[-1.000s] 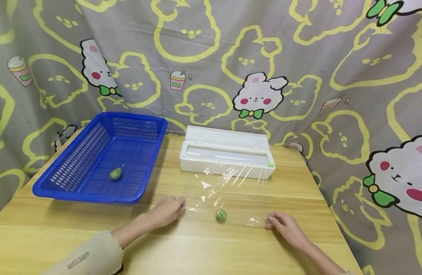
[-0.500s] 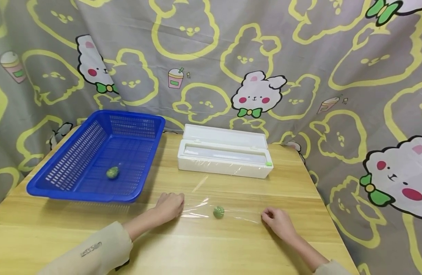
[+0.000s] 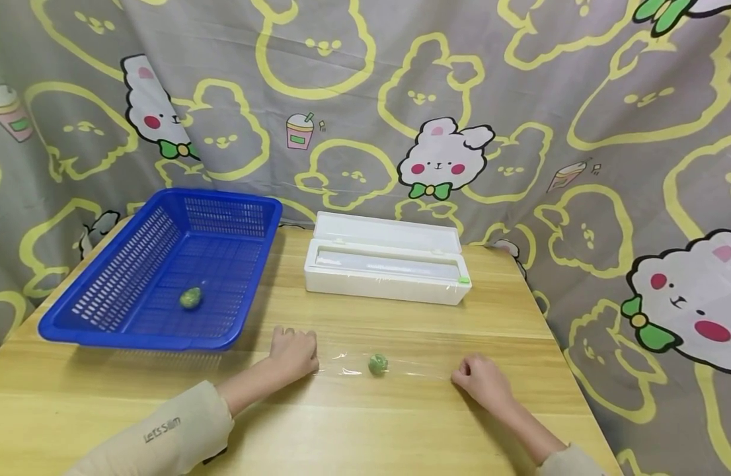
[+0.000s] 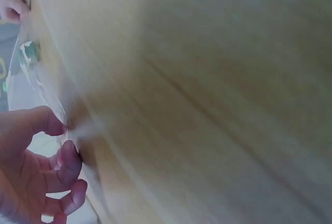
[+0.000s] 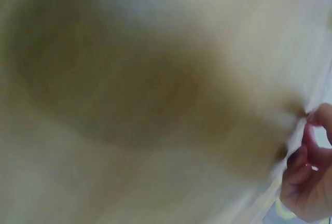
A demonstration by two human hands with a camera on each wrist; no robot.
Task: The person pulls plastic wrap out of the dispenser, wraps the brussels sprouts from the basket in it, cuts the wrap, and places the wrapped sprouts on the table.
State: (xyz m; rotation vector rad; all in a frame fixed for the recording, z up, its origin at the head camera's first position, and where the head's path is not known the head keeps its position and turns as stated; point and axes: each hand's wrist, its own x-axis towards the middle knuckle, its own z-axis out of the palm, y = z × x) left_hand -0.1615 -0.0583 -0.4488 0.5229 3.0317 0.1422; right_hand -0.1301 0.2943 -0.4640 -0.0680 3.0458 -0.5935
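Left hand (image 3: 295, 355) and right hand (image 3: 483, 378) are curling their fingers, each apparently pinching one end of a stretch of clear film (image 3: 349, 371) between thumb and fingertip, with little or no gap showing. Between them a small Brussels sprout (image 3: 378, 364), judging by its round green look, is sitting near the middle of the tabletop (image 3: 353, 436), somewhat toward its right edge; whether it is lying on the clear film or under it, I cannot tell.

Handling this well likely means drawing both ends with equal, light tension, low over the tabletop, so that the clear film is lying flat and square about the sprout. Pulling harder on one side would probably roll the sprout or bunch the edge into a cord; film this thin tends to cling to itself once folded, so gripping only the very ends seems wise.

Toward the tabletop's far edge, a white film dispenser (image 3: 388, 286) is standing with its lid (image 3: 386, 233) raised and a green slider (image 3: 464, 280) resting at its right end. Along the left edge, a blue plastic basket (image 3: 133, 340) is holding a second sprout (image 3: 190, 298); a patterned curtain (image 3: 347, 66) is hanging behind.
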